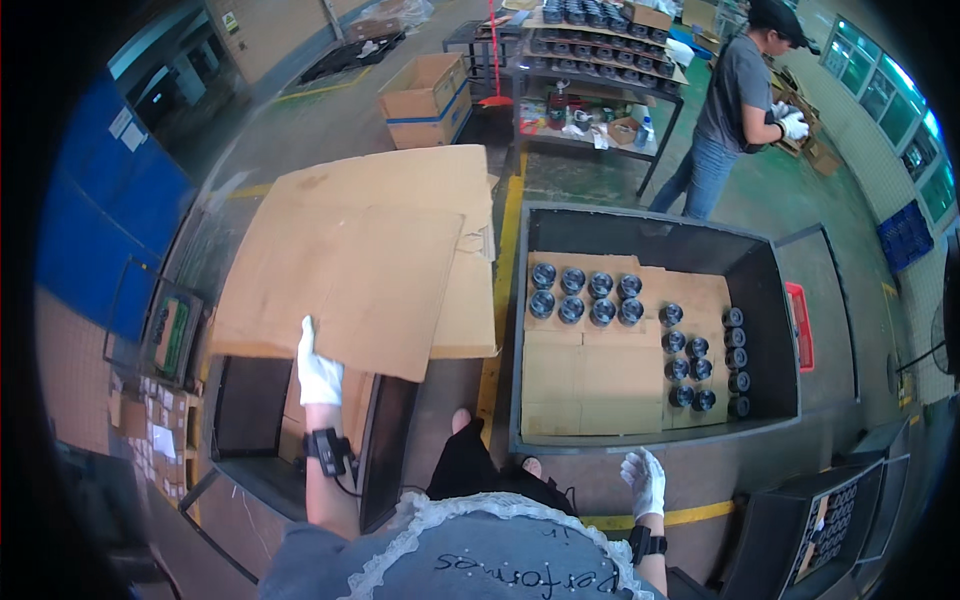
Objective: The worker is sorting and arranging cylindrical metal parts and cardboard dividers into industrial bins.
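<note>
My left hand (320,378), in a white glove, is at the near edge of a brown cardboard sheet (330,280), closed on that edge with one digit lying on top. The sheet lies over another large cardboard piece (472,290), and both cover much of a dark metal bin (240,410). My gloved right hand (645,482) is held in the air by the near right side of a second dark bin (650,218), fingers apart and slightly curled, with nothing in it. Inside that bin, several dark round metal parts (601,285) stand in groups on a cardboard layer (590,370).
Behind the bins, a rack (590,70) carries trays of similar parts. A co-worker (735,110) in white gloves stands at the back right. A cardboard box (425,95) sits at the back, a red crate (800,325) to the right. Another bin of parts (820,530) stands near right.
</note>
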Demonstrator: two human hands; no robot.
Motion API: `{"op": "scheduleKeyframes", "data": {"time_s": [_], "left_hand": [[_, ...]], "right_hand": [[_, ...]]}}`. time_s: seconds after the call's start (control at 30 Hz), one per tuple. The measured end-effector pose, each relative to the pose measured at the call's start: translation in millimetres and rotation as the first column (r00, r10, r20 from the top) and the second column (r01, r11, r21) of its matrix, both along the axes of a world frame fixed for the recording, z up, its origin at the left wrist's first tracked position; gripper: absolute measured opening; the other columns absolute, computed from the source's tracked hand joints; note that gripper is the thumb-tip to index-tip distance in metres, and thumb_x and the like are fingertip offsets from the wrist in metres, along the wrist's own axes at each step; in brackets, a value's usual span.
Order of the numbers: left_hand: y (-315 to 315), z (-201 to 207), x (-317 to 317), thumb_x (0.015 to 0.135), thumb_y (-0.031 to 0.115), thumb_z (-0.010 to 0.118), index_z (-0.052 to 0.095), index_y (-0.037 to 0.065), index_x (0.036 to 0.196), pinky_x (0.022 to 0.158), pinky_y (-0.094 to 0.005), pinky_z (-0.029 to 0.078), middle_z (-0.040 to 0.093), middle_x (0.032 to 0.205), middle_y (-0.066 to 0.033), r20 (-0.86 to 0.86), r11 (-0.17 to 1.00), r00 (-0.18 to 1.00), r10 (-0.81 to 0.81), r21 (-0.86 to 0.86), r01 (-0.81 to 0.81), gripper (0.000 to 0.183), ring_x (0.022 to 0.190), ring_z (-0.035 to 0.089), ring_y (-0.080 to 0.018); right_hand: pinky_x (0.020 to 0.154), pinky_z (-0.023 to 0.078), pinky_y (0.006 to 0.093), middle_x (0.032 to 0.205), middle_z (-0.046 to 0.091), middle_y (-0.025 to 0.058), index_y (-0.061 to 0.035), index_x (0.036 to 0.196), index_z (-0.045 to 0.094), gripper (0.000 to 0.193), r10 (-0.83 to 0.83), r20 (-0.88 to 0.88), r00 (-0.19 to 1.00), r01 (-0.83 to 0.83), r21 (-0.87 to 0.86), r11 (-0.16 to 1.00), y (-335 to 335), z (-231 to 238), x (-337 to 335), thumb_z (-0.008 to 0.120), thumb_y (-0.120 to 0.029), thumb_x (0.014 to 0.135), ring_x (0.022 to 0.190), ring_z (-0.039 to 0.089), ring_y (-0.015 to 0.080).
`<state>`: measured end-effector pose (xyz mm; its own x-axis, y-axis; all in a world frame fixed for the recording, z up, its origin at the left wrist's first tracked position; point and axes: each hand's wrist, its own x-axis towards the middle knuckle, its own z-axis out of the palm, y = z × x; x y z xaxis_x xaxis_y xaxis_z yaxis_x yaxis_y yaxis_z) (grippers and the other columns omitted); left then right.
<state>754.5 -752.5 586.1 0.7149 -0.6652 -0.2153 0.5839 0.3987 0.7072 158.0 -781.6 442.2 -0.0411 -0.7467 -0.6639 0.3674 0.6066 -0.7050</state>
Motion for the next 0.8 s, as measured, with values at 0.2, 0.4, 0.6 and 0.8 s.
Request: {"op": "scheduleKeyframes", "data": {"time_s": [0.2,0.4,0.6,0.8], "left_hand": [[-116.7,-30.4,108.7,0.092,0.025,0.065,0.044,0.002,0.136,0.109,-0.0444,0.038,0.049,0.138,-0.0135,-0.035,1.000,0.999,0.010,-0.022,-0.010,0.054,0.127,0.046,-0.0293],[-260.8,-65.0,218.3,0.095,0.034,0.060,0.059,0.006,0.117,0.091,-0.0270,0.044,0.064,0.106,-0.0029,0.341,0.955,0.914,-0.221,0.265,0.132,0.036,0.093,0.054,-0.0131],[-276.6,-93.4,264.1,0.082,-0.017,0.049,0.033,0.008,0.146,0.099,-0.0308,0.042,0.059,0.125,-0.0124,0.685,0.907,0.655,-0.319,0.422,0.000,0.071,0.108,0.055,-0.0179],[-293.3,-123.1,323.0,0.092,0.001,0.053,0.038,0.001,0.143,0.111,-0.0398,0.033,0.041,0.144,-0.0172,0.542,0.911,0.748,-0.383,0.354,0.210,0.053,0.127,0.044,-0.0254]], "right_hand": [[0.067,0.050,0.0304,0.095,0.065,0.0058,-0.0089,0.119,0.058,0.032,-0.163,-0.084,0.983,0.160,-0.049,0.986,-4.2,1.2,42.7,0.055,-0.031,0.095,0.077,0.062,0.0177],[0.077,0.050,0.0317,0.103,0.066,0.0081,-0.0078,0.126,0.056,0.039,-0.344,-0.221,0.913,0.342,-0.052,0.938,21.2,46.9,112.8,0.054,-0.033,0.096,0.088,0.064,0.0184],[0.082,0.052,0.0327,0.110,0.066,0.0112,-0.0043,0.126,0.055,0.039,-0.316,-0.221,0.922,0.315,-0.040,0.948,31.5,74.3,156.3,0.053,-0.032,0.098,0.094,0.065,0.0206],[0.081,0.051,0.0312,0.107,0.066,0.0109,-0.0033,0.122,0.057,0.041,-0.393,-0.177,0.902,0.396,-0.020,0.918,28.9,72.1,173.3,0.057,-0.035,0.096,0.093,0.064,0.0196]]}}
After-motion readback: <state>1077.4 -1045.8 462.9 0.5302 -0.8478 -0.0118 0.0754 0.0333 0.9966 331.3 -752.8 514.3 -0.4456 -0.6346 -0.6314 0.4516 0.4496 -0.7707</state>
